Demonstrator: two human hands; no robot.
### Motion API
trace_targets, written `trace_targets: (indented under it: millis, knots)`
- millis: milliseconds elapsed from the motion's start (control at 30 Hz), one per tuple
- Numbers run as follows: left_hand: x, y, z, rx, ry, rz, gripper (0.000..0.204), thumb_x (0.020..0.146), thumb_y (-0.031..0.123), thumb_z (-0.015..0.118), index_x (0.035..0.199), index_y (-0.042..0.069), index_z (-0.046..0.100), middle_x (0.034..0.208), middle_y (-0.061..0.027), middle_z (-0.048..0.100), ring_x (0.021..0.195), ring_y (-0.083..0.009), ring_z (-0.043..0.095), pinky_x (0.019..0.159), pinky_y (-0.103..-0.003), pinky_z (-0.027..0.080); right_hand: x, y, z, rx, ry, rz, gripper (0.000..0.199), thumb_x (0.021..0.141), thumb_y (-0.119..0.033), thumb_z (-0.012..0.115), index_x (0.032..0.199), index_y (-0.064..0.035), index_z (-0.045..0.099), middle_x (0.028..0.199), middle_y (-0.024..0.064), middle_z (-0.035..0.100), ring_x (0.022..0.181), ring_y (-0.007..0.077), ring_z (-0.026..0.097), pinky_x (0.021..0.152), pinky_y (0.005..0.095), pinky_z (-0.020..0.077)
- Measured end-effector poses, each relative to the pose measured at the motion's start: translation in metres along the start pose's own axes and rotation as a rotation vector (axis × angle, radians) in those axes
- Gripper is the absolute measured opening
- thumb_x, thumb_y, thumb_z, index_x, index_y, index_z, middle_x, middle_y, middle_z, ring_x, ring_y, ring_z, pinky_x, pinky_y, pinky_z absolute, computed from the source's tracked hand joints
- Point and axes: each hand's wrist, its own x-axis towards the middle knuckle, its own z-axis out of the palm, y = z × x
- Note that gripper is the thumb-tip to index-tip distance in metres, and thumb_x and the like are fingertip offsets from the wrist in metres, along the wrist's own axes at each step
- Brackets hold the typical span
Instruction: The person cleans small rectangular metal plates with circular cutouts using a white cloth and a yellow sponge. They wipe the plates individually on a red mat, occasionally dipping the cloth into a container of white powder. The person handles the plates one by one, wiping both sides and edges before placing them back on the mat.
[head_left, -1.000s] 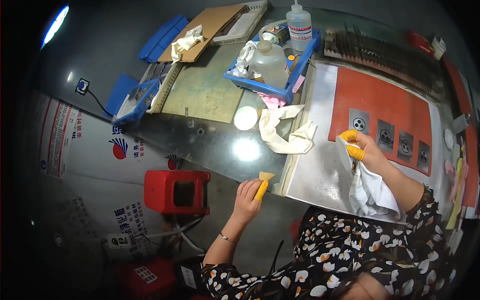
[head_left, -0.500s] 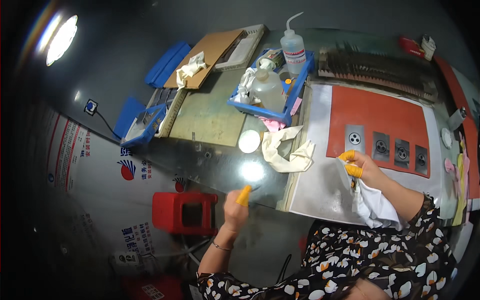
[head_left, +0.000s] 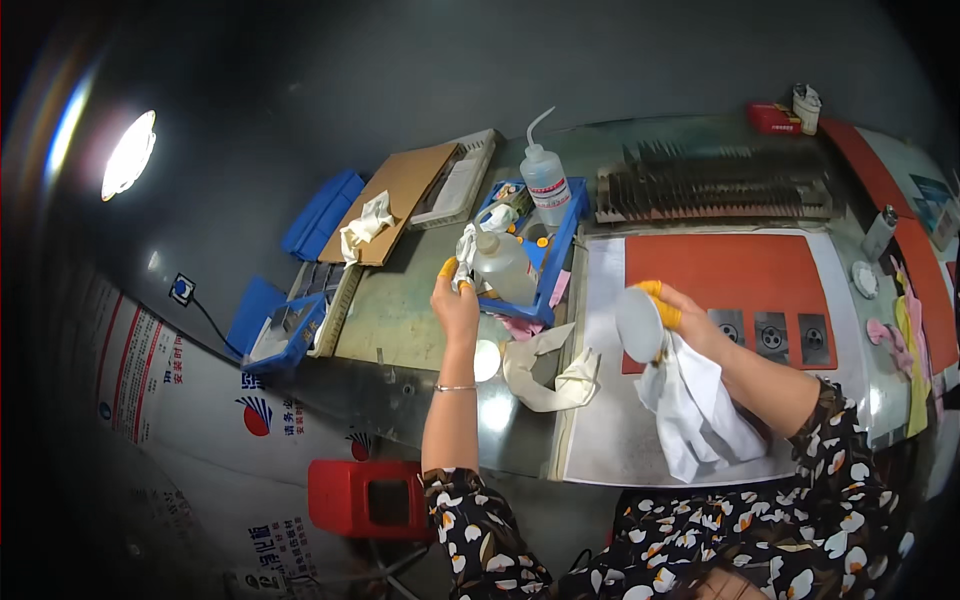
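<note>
My left hand (head_left: 458, 300), with yellow finger cots, is at the left end of a blue tray (head_left: 548, 300). Its fingers close on a crumpled white cloth (head_left: 466, 248) at the tray's edge; part of the grip is hidden. Beside it in the tray stands a translucent bottle (head_left: 507, 270). Over the worktable's right part, my right hand (head_left: 685, 315) is closed on a round pale grey disc (head_left: 638, 326), tilted on edge. A white cloth (head_left: 690, 405) hangs down from the same hand.
A wash bottle (head_left: 546, 180) with a bent spout rises from the tray. In front lies a cream cloth (head_left: 550, 375). Small grey plates with round marks (head_left: 771, 335) rest on an orange sheet (head_left: 735, 262). A dark slotted rack (head_left: 715, 197) stands behind; a red stool (head_left: 340, 495) is below left.
My left hand has moved forward from the table's front edge to the cloth at the blue tray. My right hand has turned the disc so its round face shows. The view has shifted.
</note>
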Motion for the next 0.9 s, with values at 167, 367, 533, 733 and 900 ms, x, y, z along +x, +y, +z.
trace_targets:
  millis: [167,367,533,733,900]
  knots:
    - [-0.029,0.015,0.023,-0.389,-0.082,0.039,0.083,0.066,0.018,0.073,0.134,-0.003,0.030,0.129,-0.0192,0.043,0.117,-0.0251,0.044,0.096,-0.032,0.035,0.061,-0.037,0.049,0.091,-0.088,-0.016,0.026,0.092,-0.025,0.045,0.111,-0.0090,0.051,0.089,0.0079,0.062,0.069,0.0134,0.061,0.056,0.0227,0.0493]
    - [-0.028,0.064,0.037,-0.286,0.047,-0.064,0.065,0.061,0.019,0.079,0.113,-0.003,0.047,0.104,-0.0171,0.056,0.095,-0.0247,0.056,0.083,-0.034,0.043,0.143,-0.022,0.032,0.129,-0.050,-0.013,0.035,0.092,-0.033,0.047,0.113,-0.0046,0.052,0.094,0.0100,0.062,0.075,0.0178,0.063,0.065,0.0283,0.0530]
    - [-0.031,0.062,0.035,-0.319,0.042,-0.168,0.061,0.062,0.021,0.080,0.109,-0.002,0.049,0.104,-0.0157,0.055,0.095,-0.0252,0.055,0.083,-0.035,0.043,0.166,-0.030,0.035,0.291,-0.293,-0.023,0.033,0.092,-0.034,0.046,0.111,-0.0083,0.055,0.094,0.0052,0.064,0.073,0.0144,0.064,0.062,0.0264,0.0533]
    - [-0.029,0.051,0.050,-0.245,0.039,-0.088,0.054,0.067,0.016,0.077,0.110,-0.001,0.049,0.103,-0.0126,0.057,0.092,-0.0199,0.056,0.080,-0.031,0.045,0.175,-0.032,0.024,0.329,-0.329,-0.008,0.028,0.093,-0.034,0.042,0.103,-0.0111,0.056,0.087,0.0048,0.064,0.070,0.0160,0.065,0.057,0.0280,0.0545]
    - [-0.032,0.053,0.041,-0.292,0.043,-0.089,0.051,0.068,0.013,0.077,0.108,-0.001,0.050,0.101,-0.0106,0.058,0.091,-0.0180,0.056,0.079,-0.030,0.044,0.159,-0.039,0.047,0.258,-0.227,-0.008,0.022,0.091,-0.033,0.046,0.101,-0.0166,0.057,0.086,0.0003,0.062,0.070,0.0129,0.062,0.059,0.0264,0.0506]
